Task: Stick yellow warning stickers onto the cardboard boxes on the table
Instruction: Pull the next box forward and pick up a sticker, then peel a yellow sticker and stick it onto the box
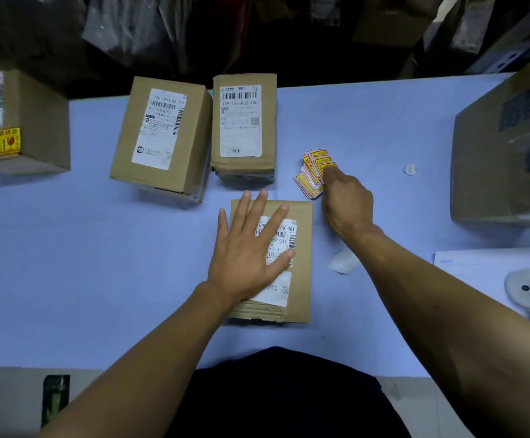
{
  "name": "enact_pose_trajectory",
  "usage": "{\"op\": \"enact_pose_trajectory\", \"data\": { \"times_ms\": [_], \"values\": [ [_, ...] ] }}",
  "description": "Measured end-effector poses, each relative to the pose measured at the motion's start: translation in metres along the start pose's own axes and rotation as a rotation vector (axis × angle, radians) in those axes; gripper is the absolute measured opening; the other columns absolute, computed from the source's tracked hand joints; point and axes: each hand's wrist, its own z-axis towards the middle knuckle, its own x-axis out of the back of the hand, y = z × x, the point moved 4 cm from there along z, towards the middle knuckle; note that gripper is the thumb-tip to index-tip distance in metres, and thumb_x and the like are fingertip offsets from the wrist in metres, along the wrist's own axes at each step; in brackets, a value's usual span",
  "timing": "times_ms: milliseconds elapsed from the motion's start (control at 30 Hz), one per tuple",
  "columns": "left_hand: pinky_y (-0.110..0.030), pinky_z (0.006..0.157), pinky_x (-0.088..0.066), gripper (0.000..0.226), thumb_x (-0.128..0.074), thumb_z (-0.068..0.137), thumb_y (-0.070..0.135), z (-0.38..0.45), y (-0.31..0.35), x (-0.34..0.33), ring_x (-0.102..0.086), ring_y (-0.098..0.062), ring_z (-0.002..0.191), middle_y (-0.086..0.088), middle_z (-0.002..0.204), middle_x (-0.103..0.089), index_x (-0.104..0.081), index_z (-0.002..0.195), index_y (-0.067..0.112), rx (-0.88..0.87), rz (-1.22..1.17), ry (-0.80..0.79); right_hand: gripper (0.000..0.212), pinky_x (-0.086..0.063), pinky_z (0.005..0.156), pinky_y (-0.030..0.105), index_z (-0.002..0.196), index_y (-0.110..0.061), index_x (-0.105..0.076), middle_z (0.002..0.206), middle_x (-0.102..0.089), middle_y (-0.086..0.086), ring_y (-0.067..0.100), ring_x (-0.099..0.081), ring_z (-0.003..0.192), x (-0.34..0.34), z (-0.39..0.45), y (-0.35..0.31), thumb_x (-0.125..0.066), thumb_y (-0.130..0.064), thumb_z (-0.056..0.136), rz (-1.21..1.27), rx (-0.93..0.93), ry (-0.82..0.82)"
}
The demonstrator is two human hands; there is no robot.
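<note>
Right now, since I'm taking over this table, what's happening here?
A person is labelling parcels. The left hand lies flat on the nearest cardboard box, while the right hand reaches into the yellow sticker pile. Only the far-left box shows a yellow sticker; two boxes behind show none.

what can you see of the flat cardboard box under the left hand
The flat brown cardboard box lies on the pale blue table, nearest the person, its long side running away from them. A white shipping label with barcodes and printed text covers part of its top. The near edge looks torn, with corrugated layers showing. The left hand rests on it, palm down, fingers spread, covering much of the label. No yellow sticker shows on the visible parts. It stands apart from the other boxes.
</note>
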Motion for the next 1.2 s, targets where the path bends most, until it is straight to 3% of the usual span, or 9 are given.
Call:
{"op": "enact_pose_trajectory", "data": {
  "times_ms": [100,233,400,533,733,1000,1100,1200],
  "values": [
    [-0.061,0.119,-0.006,0.072,-0.032,0.092,0.066,-0.001,0.001,0.001,0.004,-0.023,0.153,-0.001,0.167,-0.004,-0.017,0.156,0.036,0.001,-0.012,-0.012,0.016,-0.031,0.059,0.036,0.102,-0.006,-0.052,0.097,-0.065,0.019,0.042,-0.056,0.078,-0.001,-0.001,0.004,-0.045,-0.001,0.088,-0.018,-0.026,0.004],
    [-0.061,0.119,-0.006,0.071,-0.030,0.093,0.066,-0.001,0.001,0.001,0.006,-0.023,0.153,-0.001,0.167,-0.003,-0.017,0.156,0.037,0.007,-0.016,-0.026,0.019,-0.030,0.058,0.036,0.103,-0.004,-0.054,0.094,-0.064,0.019,0.043,-0.059,0.077,0.005,-0.004,0.008,-0.044,0.000,0.088,-0.061,-0.005,0.025],
    [-0.060,0.120,-0.004,0.072,-0.028,0.092,0.067,-0.001,0.001,0.002,0.008,-0.022,0.153,0.000,0.167,-0.001,-0.016,0.156,0.037,0.011,-0.026,-0.035,0.013,-0.025,0.056,0.033,0.099,-0.007,-0.056,0.084,-0.065,0.017,0.036,-0.044,0.065,0.017,-0.008,0.013,-0.048,-0.002,0.089,-0.036,-0.039,0.084],
    [-0.060,0.119,-0.002,0.072,-0.028,0.092,0.067,-0.002,0.003,0.004,0.008,-0.021,0.153,0.001,0.167,-0.001,-0.017,0.156,0.037,0.016,-0.032,-0.036,0.014,-0.036,0.061,0.033,0.100,-0.012,-0.065,0.090,-0.069,0.016,0.041,-0.060,0.080,0.018,-0.007,0.019,-0.053,-0.012,0.093,0.056,-0.097,0.060],
    [-0.061,0.118,0.001,0.073,-0.021,0.091,0.069,-0.003,0.005,0.006,0.016,-0.018,0.152,0.003,0.166,0.008,-0.007,0.156,0.039,0.029,-0.022,-0.081,0.019,-0.051,0.077,0.038,0.101,-0.015,-0.076,0.101,-0.073,0.014,0.038,-0.063,0.096,0.022,-0.008,0.025,-0.058,-0.018,0.093,0.364,-0.244,0.032],
    [-0.062,0.116,0.009,0.077,-0.012,0.088,0.069,-0.002,0.011,0.012,0.021,-0.022,0.151,-0.001,0.166,0.014,-0.007,0.157,0.036,0.007,0.026,-0.137,0.022,-0.040,0.071,0.030,0.102,-0.015,-0.070,0.105,-0.071,0.009,0.034,-0.061,0.096,0.040,-0.027,0.031,-0.051,-0.013,0.091,0.566,-0.483,0.124],
    [-0.058,0.117,0.009,0.074,-0.023,0.093,0.063,0.002,0.021,0.021,0.011,-0.024,0.153,-0.005,0.167,0.002,-0.022,0.156,0.025,-0.021,0.024,-0.101,0.028,-0.043,0.071,0.030,0.112,-0.018,-0.064,0.092,-0.069,0.004,0.027,-0.061,0.094,0.051,-0.041,0.019,-0.053,-0.012,0.087,0.690,-0.449,0.134],
    [-0.055,0.119,0.005,0.060,-0.046,0.097,0.049,0.007,0.033,0.033,0.003,-0.025,0.153,-0.006,0.166,-0.011,-0.038,0.148,0.020,-0.053,-0.037,-0.033,0.023,-0.049,0.074,0.034,0.105,-0.019,-0.066,0.075,-0.064,-0.002,0.025,-0.062,0.087,0.063,-0.057,-0.002,-0.054,-0.012,0.086,0.808,-0.356,0.099]
  ]
}}
